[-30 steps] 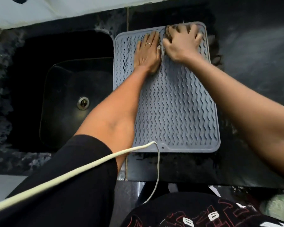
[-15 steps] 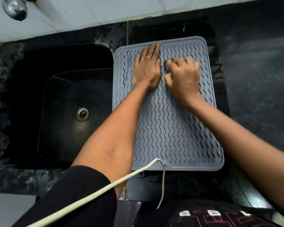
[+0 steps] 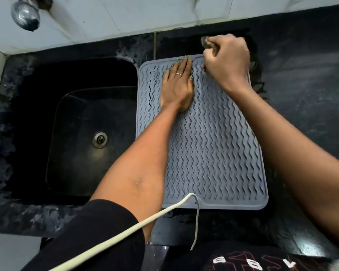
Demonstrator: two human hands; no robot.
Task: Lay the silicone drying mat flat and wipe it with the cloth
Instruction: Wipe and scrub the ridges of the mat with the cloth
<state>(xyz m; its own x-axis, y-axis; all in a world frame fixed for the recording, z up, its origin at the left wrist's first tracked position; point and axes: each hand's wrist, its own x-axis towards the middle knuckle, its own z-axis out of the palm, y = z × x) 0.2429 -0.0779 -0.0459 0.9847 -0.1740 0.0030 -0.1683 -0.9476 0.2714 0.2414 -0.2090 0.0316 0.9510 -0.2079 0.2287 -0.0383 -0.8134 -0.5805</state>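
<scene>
Silicone drying mat (image 3: 209, 145), grey with wavy ribs, lies flat on the black stone desk (image 3: 305, 79), its left edge along the sink (image 3: 82, 133); it looks light, floppy and grippy, best pinned by a palm or lifted by a corner. Left hand (image 3: 176, 85) presses it flat-fingered near the far edge, its grip released, while the right hand (image 3: 226, 59) has its grip clenched round the bunched cloth (image 3: 206, 43) at the mat's far right corner. Desk looks wet around the mat; a pale tiled wall (image 3: 125, 14) closes the back edge.
</scene>
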